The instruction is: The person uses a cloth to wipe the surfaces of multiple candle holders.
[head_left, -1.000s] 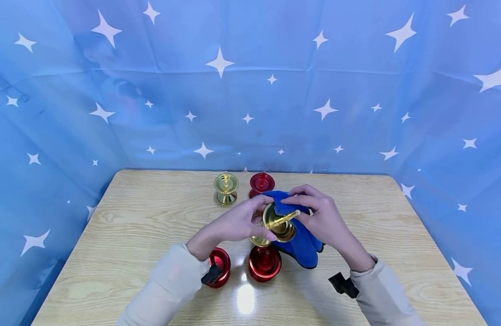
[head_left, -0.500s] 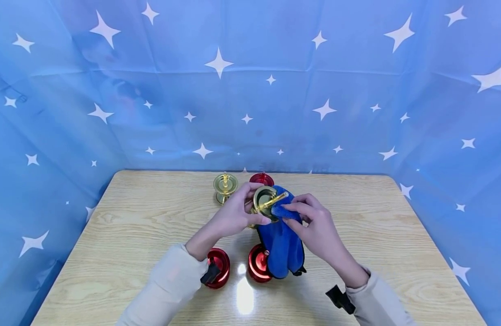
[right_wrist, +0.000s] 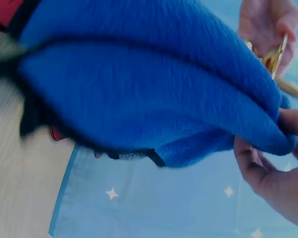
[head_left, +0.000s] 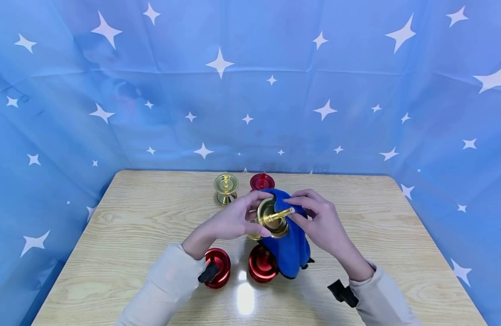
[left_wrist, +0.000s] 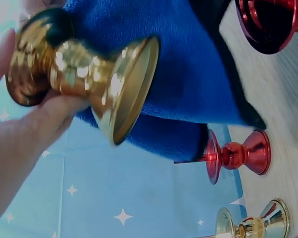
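Observation:
My left hand (head_left: 236, 219) grips a shiny gold candle holder (left_wrist: 72, 69) by its narrow middle, thumb and fingers around it. Held above the table, the holder is tilted, its dish and central stem toward the right in the head view. My right hand (head_left: 320, 222) pinches a blue cloth (head_left: 288, 256) with dark edging. The cloth touches the holder's dish near the stem and hangs down below it. In the right wrist view, the cloth (right_wrist: 139, 94) hides much of the holder, and the pinching fingertips (right_wrist: 246, 153) show at its edge.
Behind the hands stand a gold candle holder (head_left: 226, 185) and a red one (head_left: 262, 181). Nearer are two more red holders, one in the middle (head_left: 262, 267) and one (head_left: 218, 269) partly behind the left sleeve. A starry blue curtain (head_left: 250, 90) surrounds the wooden table (head_left: 144, 217).
The held candle holder moved up and left, then back down and right, its stem still pointing right. The cloth's hanging end swung left across the middle red holder, then partly back right.

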`<state>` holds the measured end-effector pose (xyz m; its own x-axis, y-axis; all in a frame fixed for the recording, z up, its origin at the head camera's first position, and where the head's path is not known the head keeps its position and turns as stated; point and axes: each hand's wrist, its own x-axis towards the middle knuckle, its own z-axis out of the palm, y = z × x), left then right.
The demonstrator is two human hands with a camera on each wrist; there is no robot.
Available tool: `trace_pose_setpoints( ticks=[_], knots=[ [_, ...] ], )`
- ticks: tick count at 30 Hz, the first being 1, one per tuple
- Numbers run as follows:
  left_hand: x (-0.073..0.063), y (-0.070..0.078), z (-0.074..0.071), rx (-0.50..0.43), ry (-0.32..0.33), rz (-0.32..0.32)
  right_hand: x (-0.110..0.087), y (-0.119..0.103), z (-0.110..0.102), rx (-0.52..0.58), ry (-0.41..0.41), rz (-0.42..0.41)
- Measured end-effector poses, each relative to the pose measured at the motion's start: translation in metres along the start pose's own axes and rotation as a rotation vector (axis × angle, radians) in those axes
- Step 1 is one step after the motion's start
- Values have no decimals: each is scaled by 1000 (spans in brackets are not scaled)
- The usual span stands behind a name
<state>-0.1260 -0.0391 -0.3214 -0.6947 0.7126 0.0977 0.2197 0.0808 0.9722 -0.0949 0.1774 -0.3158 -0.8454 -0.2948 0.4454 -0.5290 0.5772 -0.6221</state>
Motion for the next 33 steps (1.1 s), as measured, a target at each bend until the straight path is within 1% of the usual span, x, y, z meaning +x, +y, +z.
trace_pose_setpoints(
  ticks=[2,4,6,8,12,14,18,20,23,25,27,30,32,33],
  knots=[
    [1,0,0,-54,49,5,-2,-2,1,17,7,38],
    [1,0,0,-99,96,3,-5,-4,2,62,12,80],
    [2,-1,0,-135,116,13,-7,-6,4,114,18,116],
    [3,-3,0,-144,122,21,-9,-7,6,161,26,145],
    [4,-5,0,-132,122,34,-10,-9,7,186,44,182],
    [5,-5,0,-117,139,22,-10,-9,7,190,47,197],
    [5,-5,2,-111,198,-28,-11,-9,8,180,58,225],
    [5,-6,3,-114,221,-34,-11,-9,9,168,66,235],
    [6,-6,7,-123,236,-17,-11,-10,10,146,86,243],
    [8,-7,9,-108,238,5,-11,-10,11,129,101,238],
    [10,-8,12,-94,252,11,-11,-10,11,115,113,228],
    [11,-8,14,-72,267,17,-11,-10,11,94,115,197],
    [10,-8,14,-87,261,14,-10,-10,9,79,109,164],
    [9,-7,13,-98,248,11,-10,-9,8,71,106,144]
  ],
)
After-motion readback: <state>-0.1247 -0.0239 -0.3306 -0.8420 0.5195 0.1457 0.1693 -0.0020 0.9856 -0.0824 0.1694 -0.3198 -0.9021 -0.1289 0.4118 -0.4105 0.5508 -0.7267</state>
